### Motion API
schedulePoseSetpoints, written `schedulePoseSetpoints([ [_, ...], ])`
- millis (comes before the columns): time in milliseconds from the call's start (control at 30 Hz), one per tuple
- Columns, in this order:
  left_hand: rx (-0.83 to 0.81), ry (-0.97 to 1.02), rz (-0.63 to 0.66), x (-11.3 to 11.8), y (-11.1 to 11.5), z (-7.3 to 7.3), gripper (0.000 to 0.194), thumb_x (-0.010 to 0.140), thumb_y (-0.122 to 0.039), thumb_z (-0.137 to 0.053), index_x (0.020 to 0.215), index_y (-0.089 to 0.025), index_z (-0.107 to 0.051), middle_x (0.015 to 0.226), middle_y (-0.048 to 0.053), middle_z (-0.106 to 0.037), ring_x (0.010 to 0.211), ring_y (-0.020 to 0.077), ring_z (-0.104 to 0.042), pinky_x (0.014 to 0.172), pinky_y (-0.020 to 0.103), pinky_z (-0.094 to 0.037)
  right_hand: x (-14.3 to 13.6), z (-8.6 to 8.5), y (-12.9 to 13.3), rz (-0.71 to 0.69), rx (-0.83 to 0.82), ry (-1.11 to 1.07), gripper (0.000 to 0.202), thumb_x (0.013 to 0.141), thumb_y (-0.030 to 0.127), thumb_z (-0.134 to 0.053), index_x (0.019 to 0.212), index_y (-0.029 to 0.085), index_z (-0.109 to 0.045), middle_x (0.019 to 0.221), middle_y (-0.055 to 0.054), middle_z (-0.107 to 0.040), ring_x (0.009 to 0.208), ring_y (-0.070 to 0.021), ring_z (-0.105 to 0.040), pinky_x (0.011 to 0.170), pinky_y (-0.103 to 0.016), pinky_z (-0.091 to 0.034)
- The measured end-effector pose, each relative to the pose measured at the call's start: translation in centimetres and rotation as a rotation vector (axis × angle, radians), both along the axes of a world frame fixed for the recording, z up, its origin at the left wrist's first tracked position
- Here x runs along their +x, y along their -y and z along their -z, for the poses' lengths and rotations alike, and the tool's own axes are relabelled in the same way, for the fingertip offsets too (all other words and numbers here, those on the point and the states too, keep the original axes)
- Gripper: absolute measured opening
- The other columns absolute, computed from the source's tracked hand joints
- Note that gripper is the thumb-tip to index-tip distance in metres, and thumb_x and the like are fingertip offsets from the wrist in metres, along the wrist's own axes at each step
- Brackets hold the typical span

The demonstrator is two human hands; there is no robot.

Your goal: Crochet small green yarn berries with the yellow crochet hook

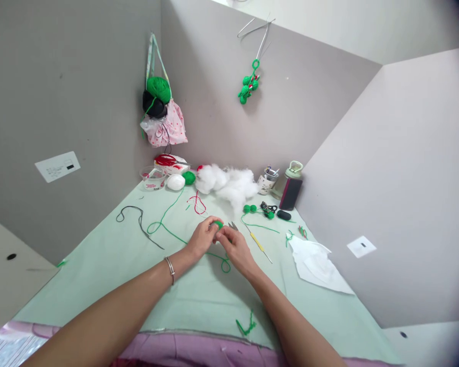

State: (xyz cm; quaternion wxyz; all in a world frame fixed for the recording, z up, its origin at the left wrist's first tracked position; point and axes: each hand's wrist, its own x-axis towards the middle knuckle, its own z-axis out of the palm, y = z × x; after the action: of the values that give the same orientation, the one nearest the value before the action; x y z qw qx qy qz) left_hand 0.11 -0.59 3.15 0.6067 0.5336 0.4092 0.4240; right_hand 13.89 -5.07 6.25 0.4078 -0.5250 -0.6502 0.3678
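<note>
Left forearm (pixel 126 298): bare, slants up and inward from the lower left.
Left wrist (pixel 182 260): nearly straight, in line with the forearm.
Left hand (pixel 203 237): back upward, fingers curled inward in a pinch.
Right forearm (pixel 292 316): bare, slants up and inward from the lower right.
Right hand (pixel 234 245): back upward, fingers bent, tips beside the left fingertips; its exact grip is partly hidden.

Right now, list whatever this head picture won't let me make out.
All in the head view:
Small green yarn piece: full shape hidden by the fingers of the left hand and right hand.
Pointed grey metal blades: lower ends hidden behind the right hand.
White rectangular card on the left wall: print too small to read.
Pink spotted cloth bag: any contents hidden by its fabric.
</note>
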Motion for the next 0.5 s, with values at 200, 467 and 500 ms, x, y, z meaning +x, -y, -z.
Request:
schedulePoseSetpoints([
  [200,-0.040,0.061,-0.081,0.6,0.7,-0.2,0.038,0.100,-0.037,-0.067,0.132,-0.018,-0.063,0.132,0.012,-0.067,0.110,0.0264,-0.069,0.092,0.048,-0.060,-0.4,0.3,0.0,0.105,0.013,0.010,0.025,0.082,0.035,-0.067,0.063,0.022,-0.058,0.056,0.006,-0.048,0.057,-0.0129,-0.038,0.058,-0.028,-0.028],
  [467,-0.035,0.305,0.070,0.0,1.5,-2.1,0.033,0.101,-0.042,-0.061,0.120,-0.015,-0.069,0.120,0.010,-0.072,0.103,0.0234,-0.070,0.090,0.044,-0.060,0.8,0.2,-0.8,0.180,-0.050,-0.126,0.031,0.079,0.043,-0.065,0.059,0.022,-0.055,0.058,0.002,-0.056,0.056,-0.0127,-0.042,0.055,-0.027,-0.035],
  [500,-0.037,0.333,0.089,-0.2,1.3,-2.2,0.033,0.102,-0.042,-0.059,0.117,-0.015,-0.070,0.119,0.011,-0.073,0.104,0.0236,-0.070,0.092,0.044,-0.059,0.9,0.2,-0.9,0.190,-0.059,-0.141,0.030,0.078,0.043,-0.064,0.059,0.022,-0.054,0.058,0.002,-0.056,0.054,-0.0119,-0.039,0.053,-0.026,-0.033],
])
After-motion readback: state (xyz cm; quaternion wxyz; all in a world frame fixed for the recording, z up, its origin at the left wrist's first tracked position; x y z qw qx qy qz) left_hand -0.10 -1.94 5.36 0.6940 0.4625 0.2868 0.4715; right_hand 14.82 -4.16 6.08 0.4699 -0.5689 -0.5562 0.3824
